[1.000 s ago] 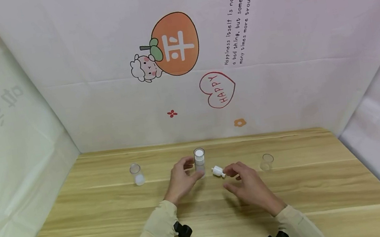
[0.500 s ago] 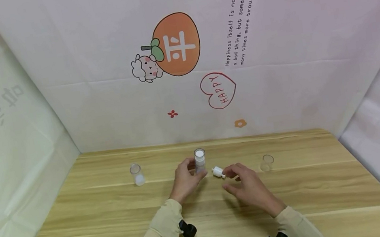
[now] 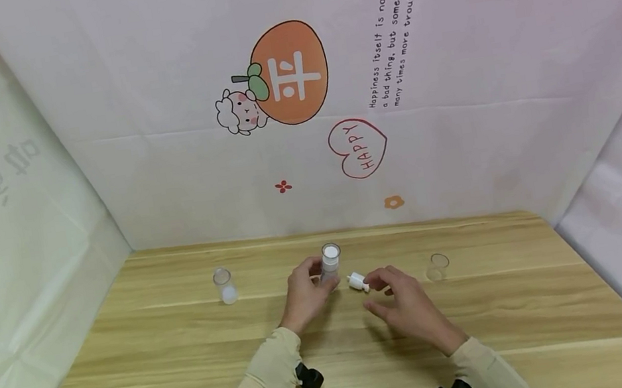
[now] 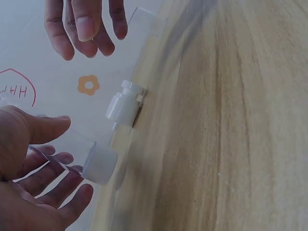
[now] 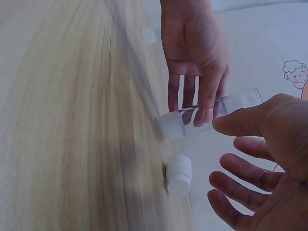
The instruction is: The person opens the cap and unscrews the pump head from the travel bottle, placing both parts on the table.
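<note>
My left hand [image 3: 305,295] holds a clear tube-shaped bottle [image 3: 330,261], its thumb on one side and fingers on the other. Its white bottom [image 4: 101,164] shows in the left wrist view; a white insert [image 5: 236,102] fills the upper part. The bottle leans slightly; I cannot tell whether it touches the table. Just right of it, a small white stepped plastic piece [image 3: 357,281], like a pump head, lies on the table. My right hand [image 3: 406,304] hovers beside this piece with loosely bent fingers, nothing between them.
A second clear tube with a white bottom [image 3: 225,287] stands on the wooden table [image 3: 161,364] at the left. To the right is a clear open-topped cap [image 3: 437,267]. A printed cloth [image 3: 196,191] hangs behind the table, with pale cloth at both sides.
My left hand and the bottle have shifted slightly right, and the bottle now leans a little. The right hand and the white piece have barely moved.
</note>
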The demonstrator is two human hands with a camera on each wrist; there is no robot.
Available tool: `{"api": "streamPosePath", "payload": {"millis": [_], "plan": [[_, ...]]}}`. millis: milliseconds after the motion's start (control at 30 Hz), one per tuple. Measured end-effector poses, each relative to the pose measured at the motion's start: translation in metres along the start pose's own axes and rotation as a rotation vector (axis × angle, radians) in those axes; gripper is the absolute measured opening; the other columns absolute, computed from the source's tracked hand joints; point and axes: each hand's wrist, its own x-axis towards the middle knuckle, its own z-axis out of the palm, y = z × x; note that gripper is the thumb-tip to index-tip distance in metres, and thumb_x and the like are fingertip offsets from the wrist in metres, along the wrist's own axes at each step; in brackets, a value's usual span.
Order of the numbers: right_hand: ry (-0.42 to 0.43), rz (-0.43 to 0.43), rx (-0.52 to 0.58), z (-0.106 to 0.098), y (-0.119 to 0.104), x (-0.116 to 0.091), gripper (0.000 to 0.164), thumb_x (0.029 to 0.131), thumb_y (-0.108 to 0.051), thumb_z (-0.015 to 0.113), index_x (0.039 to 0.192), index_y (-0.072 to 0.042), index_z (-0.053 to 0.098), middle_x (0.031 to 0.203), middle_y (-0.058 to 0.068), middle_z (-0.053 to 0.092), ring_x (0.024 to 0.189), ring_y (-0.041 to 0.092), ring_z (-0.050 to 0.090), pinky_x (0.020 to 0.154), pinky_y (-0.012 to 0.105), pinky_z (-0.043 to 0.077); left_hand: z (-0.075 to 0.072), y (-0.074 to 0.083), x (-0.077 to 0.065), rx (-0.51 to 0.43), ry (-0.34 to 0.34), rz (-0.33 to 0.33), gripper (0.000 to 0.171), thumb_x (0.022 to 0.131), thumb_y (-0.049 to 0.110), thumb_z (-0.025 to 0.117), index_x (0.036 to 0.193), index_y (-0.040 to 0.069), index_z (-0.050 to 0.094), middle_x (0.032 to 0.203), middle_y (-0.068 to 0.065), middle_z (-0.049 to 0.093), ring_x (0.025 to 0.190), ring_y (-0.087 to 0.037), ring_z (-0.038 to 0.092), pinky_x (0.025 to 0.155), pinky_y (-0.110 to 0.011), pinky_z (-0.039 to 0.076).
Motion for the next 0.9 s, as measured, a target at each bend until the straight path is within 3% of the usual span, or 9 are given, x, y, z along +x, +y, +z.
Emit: {"api": "streamPosePath", "payload": {"millis": [233,467,900], "plan": [[0.017,-0.018,0.016,-0.001,-0.003,0.001,0.039,0.085,-0.003,0.082,0.119,-0.001,0.063,0.108,0.013,0.064,0.101,0.032,0.063,0.085,0.051,0.055,-0.005,0.007,-0.005,0.048,0.0,0.041,0.036,0.086,0.006,0.08,0.119,0.002,0.066,0.114,-0.013,0.068,0.107,-0.029,0.064,0.094,-0.05,0.051],[0.019,-0.012,0.023,0.0,-0.003,0.004,0.043,0.086,-0.004,0.081,0.123,-0.001,0.061,0.11,0.012,0.064,0.102,0.03,0.063,0.086,0.051,0.055,-0.013,0.013,-0.012,0.175,-0.007,0.108,0.034,0.084,0.011,0.083,0.115,0.006,0.069,0.109,-0.008,0.069,0.102,-0.026,0.064,0.09,-0.048,0.051],[0.019,-0.048,0.073,0.003,-0.007,0.009,0.055,0.083,-0.001,0.083,0.13,-0.002,0.056,0.113,0.013,0.063,0.099,0.034,0.065,0.084,0.048,0.057,-0.028,0.02,-0.023,0.322,-0.106,0.178,0.032,0.083,0.012,0.084,0.112,0.007,0.07,0.109,-0.008,0.068,0.103,-0.028,0.06,0.088,-0.044,0.049]]}}
